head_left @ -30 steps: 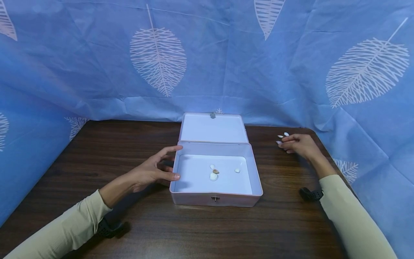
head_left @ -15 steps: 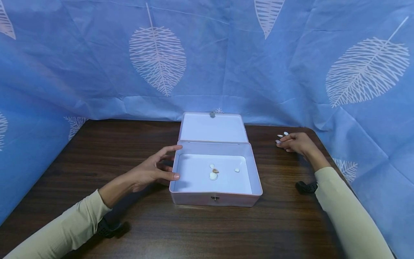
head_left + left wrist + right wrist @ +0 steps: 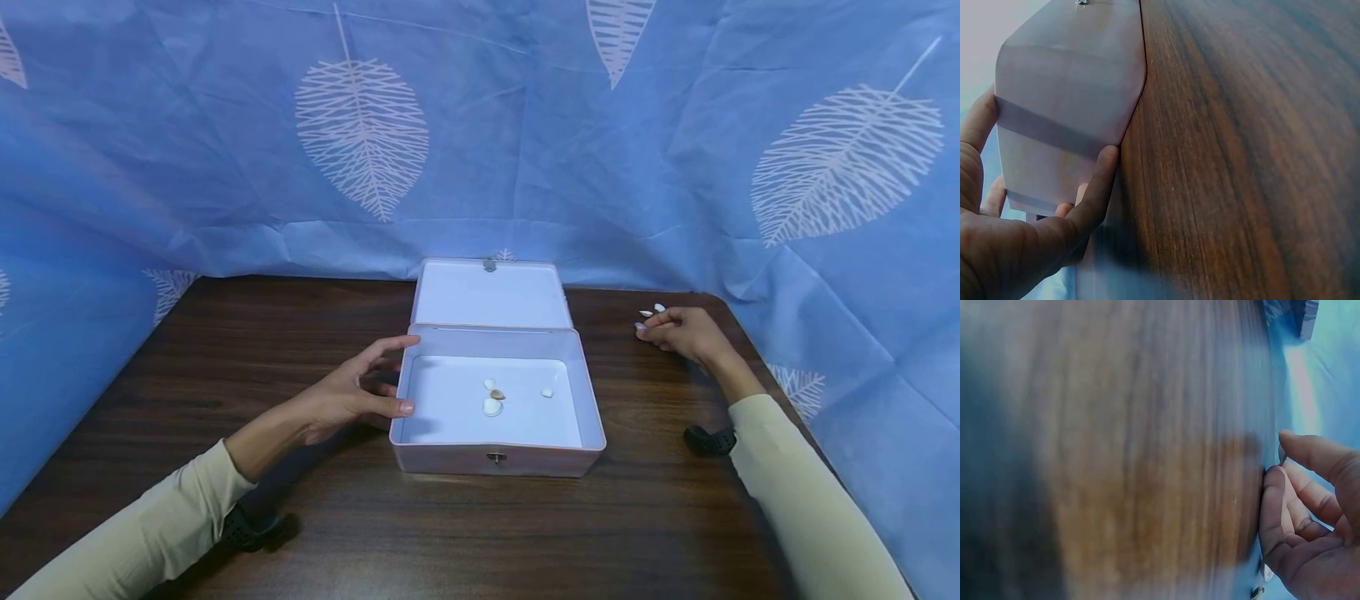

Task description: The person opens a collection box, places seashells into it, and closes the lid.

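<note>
A pale metal box (image 3: 498, 461) stands with its lid (image 3: 491, 293) laid back, several small seashells (image 3: 492, 407) on its floor. My left hand (image 3: 352, 392) rests against the box's left side, fingers spread and relaxed. In the left wrist view, that hand's fingertips (image 3: 1107, 156) touch the box wall (image 3: 1066, 100). At the table's far right, my right hand (image 3: 686, 335) pinches a small white seashell (image 3: 640, 327) between thumb and finger. In the right wrist view only a thin sliver of the seashell (image 3: 1282, 455) shows there; the fingers hide the rest.
Two more white seashells (image 3: 659, 307) lie just beyond the right hand on the dark wooden table (image 3: 480, 533). A blue curtain (image 3: 480, 150) with leaf prints hangs at the back and sides. The box has a small front latch (image 3: 497, 457).
The right hand has shifted slightly left and its fingertips have closed in on the nearest seashell. The left hand stays at the box. The head view has shifted a little.
</note>
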Available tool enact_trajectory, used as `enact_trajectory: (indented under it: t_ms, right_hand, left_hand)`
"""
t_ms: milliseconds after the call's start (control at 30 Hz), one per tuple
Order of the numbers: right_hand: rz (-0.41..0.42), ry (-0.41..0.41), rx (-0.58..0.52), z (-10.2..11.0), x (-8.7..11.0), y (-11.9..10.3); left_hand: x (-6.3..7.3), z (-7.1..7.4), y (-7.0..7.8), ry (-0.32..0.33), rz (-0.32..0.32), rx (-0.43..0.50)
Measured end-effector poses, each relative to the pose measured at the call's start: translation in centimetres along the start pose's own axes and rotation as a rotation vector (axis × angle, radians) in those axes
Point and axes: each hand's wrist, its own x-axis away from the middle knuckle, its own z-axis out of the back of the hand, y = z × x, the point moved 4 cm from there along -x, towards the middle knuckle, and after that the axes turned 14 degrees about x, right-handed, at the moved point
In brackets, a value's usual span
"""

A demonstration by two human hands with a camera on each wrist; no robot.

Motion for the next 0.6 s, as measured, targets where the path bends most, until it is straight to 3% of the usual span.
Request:
enact_trajectory:
  t_ms: [600]
  right_hand:
    - [0.067, 0.061, -0.088, -0.8, 1.5, -1.6]
  left_hand:
    - [0.0, -0.1, 0.0, 0.004, 0.007, -0.001]
